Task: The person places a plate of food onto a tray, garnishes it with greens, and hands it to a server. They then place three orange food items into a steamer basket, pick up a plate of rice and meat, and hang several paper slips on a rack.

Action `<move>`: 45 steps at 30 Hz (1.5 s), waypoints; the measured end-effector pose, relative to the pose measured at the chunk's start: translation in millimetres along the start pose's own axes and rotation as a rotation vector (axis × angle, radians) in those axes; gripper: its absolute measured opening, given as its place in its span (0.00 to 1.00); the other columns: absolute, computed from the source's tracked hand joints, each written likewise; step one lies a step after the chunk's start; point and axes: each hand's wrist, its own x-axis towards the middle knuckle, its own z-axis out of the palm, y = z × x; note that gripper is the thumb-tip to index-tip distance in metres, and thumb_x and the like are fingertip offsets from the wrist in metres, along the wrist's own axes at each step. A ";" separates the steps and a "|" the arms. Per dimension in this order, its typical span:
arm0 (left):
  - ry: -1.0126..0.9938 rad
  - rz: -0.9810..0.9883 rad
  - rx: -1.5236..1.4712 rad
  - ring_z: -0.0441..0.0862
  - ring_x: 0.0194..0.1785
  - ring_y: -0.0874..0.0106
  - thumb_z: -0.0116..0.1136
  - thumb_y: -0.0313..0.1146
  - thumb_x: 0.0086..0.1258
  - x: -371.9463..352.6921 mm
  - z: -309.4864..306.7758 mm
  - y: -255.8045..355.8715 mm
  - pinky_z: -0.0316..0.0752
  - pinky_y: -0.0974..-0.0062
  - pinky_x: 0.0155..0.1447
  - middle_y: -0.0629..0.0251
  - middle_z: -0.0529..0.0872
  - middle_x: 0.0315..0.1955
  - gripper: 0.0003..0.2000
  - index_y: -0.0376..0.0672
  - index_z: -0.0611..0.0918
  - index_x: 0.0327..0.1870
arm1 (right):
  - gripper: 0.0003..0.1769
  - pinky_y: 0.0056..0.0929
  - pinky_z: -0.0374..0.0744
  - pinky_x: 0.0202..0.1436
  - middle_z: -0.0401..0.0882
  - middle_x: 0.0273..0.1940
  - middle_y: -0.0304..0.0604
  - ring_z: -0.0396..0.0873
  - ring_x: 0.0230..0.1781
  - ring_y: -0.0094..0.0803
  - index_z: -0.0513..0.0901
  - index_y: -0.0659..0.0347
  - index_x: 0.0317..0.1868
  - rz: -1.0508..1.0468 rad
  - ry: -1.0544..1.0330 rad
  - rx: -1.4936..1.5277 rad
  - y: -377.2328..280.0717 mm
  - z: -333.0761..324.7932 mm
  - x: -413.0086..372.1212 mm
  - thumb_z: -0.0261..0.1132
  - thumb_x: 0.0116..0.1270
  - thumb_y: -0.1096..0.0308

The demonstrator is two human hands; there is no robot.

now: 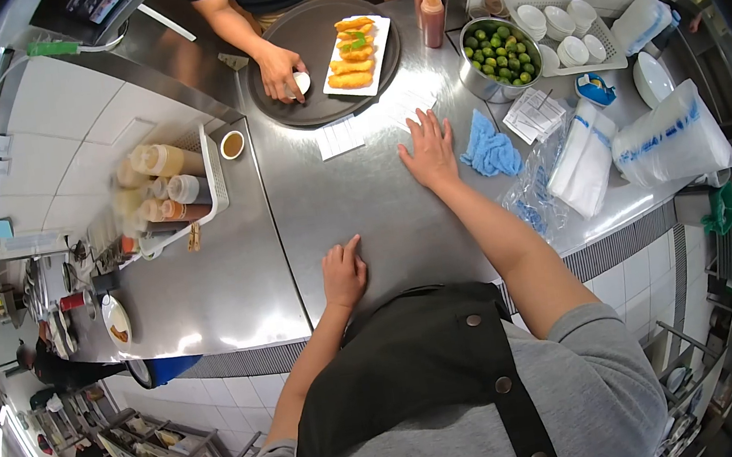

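Note:
My right hand (429, 151) lies on the steel counter (381, 200) with its fingers spread, holding nothing. Its fingertips reach the lower edge of a pale paper slip (409, 106). My left hand (345, 274) rests near the counter's front, index finger stretched out and the other fingers loosely curled, with nothing in it. Beyond my hands, a white rectangular plate (376, 63) of golden fried rolls (351, 66) with a green garnish sits on a round dark tray (273, 42). Another person's hand (280, 68) grips a small white cup (301, 82) on that tray.
A second slip (339, 138) lies by the tray. Right are a blue cloth (489, 146), a pot of green citrus (502, 55), sauce bottles (433, 22), bowls (559, 22) and plastic bags (672, 139). Left are a bottle basket (213, 169), a sauce cup (233, 144) and a plate (112, 312).

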 end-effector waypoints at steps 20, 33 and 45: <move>0.003 -0.014 -0.024 0.76 0.44 0.62 0.59 0.26 0.63 -1.7 0.3 -0.3 0.69 0.63 0.50 0.62 0.75 0.37 0.24 0.48 0.78 0.63 | 0.33 0.57 0.50 0.80 0.64 0.71 0.44 0.52 0.79 0.44 0.71 0.58 0.69 -0.015 0.040 -0.016 1.0 3.2 -2.7 0.61 0.69 0.49; 0.115 -0.004 0.000 0.75 0.56 0.53 0.62 0.29 0.67 89.5 -9.6 7.7 0.72 0.56 0.59 0.51 0.73 0.64 0.21 0.40 0.77 0.62 | 0.30 0.58 0.49 0.80 0.65 0.70 0.44 0.52 0.79 0.44 0.72 0.56 0.66 -0.007 0.016 0.016 -1.1 -1.7 -1.1 0.62 0.69 0.50; -0.251 -0.104 0.156 0.79 0.55 0.55 0.60 0.36 0.72 161.4 3.8 1.2 0.79 0.60 0.59 0.55 0.57 0.78 0.29 0.31 0.68 0.70 | 0.29 0.59 0.50 0.79 0.65 0.70 0.46 0.52 0.79 0.46 0.73 0.57 0.64 -0.008 0.027 0.015 1.3 0.7 0.0 0.62 0.68 0.50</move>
